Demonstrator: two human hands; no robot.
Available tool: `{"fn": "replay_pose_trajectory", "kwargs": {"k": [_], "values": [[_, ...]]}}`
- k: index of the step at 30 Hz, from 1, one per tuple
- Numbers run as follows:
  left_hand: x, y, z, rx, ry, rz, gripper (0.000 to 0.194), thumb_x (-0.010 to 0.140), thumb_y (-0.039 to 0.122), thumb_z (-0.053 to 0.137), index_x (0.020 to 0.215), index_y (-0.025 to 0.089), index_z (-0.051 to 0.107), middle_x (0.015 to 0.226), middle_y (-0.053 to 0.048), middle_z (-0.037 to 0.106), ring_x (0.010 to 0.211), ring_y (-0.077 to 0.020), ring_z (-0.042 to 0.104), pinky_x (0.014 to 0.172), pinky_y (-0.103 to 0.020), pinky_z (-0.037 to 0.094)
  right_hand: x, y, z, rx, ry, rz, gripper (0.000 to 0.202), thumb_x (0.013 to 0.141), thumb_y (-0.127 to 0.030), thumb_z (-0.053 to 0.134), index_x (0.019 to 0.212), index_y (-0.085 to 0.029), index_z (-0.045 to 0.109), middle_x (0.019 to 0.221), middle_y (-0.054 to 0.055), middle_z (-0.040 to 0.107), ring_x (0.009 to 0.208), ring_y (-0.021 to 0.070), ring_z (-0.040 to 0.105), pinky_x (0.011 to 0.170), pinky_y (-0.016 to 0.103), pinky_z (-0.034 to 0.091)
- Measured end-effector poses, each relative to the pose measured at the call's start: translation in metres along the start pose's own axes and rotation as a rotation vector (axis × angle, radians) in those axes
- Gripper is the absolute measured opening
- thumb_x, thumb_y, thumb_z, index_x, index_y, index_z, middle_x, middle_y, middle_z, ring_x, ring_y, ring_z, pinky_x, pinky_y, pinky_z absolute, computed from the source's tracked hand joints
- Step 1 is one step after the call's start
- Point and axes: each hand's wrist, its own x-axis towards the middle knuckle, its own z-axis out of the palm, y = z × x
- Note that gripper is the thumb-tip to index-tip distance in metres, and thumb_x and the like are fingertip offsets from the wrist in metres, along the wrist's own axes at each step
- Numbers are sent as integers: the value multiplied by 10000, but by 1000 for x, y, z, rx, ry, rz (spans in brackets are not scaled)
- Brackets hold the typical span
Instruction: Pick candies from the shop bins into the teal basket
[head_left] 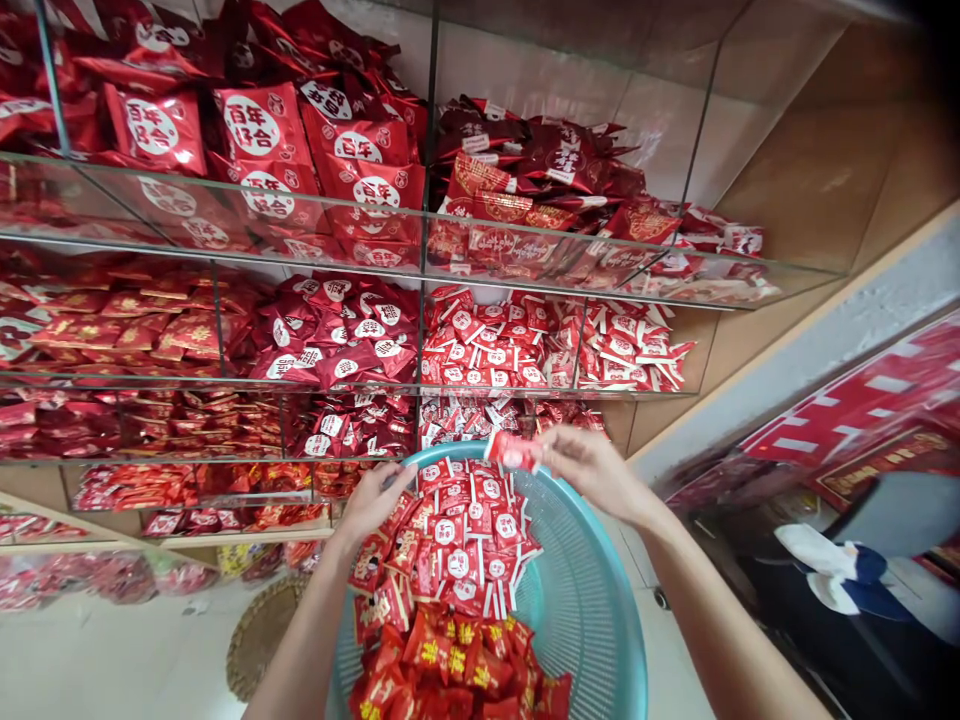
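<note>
A large teal plastic basket (626,600) is in front of me, with wrapped sweets inside. Small red-and-white packets (476,530) lie in rows in its far part, while shiny red packets with yellow print (465,655) are heaped nearer to me. At the far left rim, my left hand (375,502) is closed on the basket. My right hand (581,462) pinches a small red-and-white candy packet (515,452) above the far rim, slightly blurred.
Glass-fronted shelves (480,235) full of red packets rise beyond the basket. A round woven mat or lid (262,640) lies on the tiled floor at the left. Dark and white-blue items (832,570) are at the right, below red goods (862,390).
</note>
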Motion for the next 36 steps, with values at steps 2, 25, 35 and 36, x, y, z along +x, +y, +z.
{"fn": "replay_pose_trajectory", "kwargs": {"k": [2, 25, 35, 36], "values": [[1, -2, 1, -1, -8, 2, 449, 818, 632, 524, 794, 221, 702, 787, 2, 674, 777, -189, 591, 702, -262, 397, -23, 24, 10, -7, -201, 107, 344, 877, -510, 579, 780, -182, 620, 656, -16, 561, 596, 122, 488, 564, 249, 402], [-1, 2, 0, -18, -12, 0, 493, 805, 665, 516, 806, 207, 696, 815, -15, 698, 810, -209, 603, 733, -272, 412, -9, 35, 80, -584, -577, 78, 148, 816, -62, 577, 783, -171, 672, 795, 23, 662, 757, 147, 553, 643, 250, 341], [-1, -1, 2, -14, -5, 1, 486, 812, 667, 514, 761, 209, 667, 779, -3, 675, 775, -198, 594, 705, -266, 397, -4, 45, 89, -496, -515, 26, 166, 813, -30, 570, 744, -166, 635, 774, 4, 651, 729, 126, 536, 646, 232, 347], [-1, 0, 2, -14, -9, 2, 484, 814, 666, 513, 769, 210, 670, 778, -2, 674, 775, -197, 592, 705, -266, 397, -4, 46, 89, -488, -514, 20, 160, 819, -39, 572, 744, -167, 633, 773, 3, 649, 724, 125, 536, 648, 232, 351]]}}
